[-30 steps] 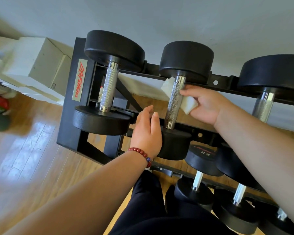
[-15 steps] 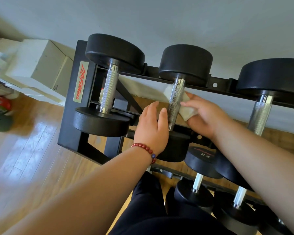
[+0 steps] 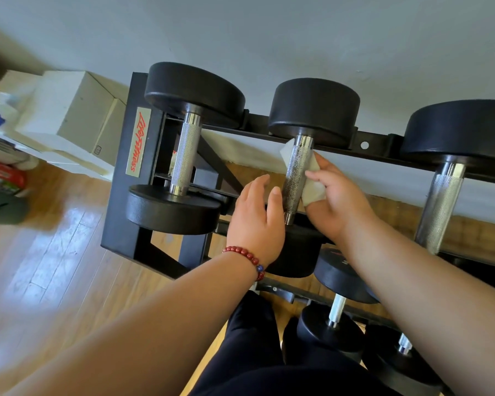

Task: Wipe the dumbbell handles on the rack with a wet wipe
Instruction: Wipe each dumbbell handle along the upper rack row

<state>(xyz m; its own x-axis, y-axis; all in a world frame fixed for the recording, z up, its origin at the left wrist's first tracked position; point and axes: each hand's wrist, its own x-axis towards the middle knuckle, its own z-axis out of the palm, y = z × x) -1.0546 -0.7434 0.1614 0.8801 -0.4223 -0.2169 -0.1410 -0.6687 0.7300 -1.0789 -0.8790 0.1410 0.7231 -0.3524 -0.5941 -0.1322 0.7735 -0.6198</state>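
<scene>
A black rack (image 3: 117, 195) carries black dumbbells with knurled steel handles. The middle dumbbell's handle (image 3: 295, 178) has a white wet wipe (image 3: 312, 192) wrapped behind and beside it. My right hand (image 3: 337, 201) holds the wipe against that handle, thumb in front and fingers behind. With straight fingers, my left hand (image 3: 255, 224) rests against the near black head of the same dumbbell, just left of the handle. On the left stands another dumbbell handle (image 3: 185, 158), and a third handle (image 3: 440, 207) is on the right.
Smaller dumbbells (image 3: 335, 318) lie on a lower tier at the bottom right. White boxes (image 3: 69, 115) and a red package (image 3: 3, 175) sit to the left of the rack on the wooden floor (image 3: 55, 267). A grey wall (image 3: 269, 32) is behind.
My right hand has slid the wipe down the middle handle and shifted its hold. My left hand has crept slightly closer to the handle.
</scene>
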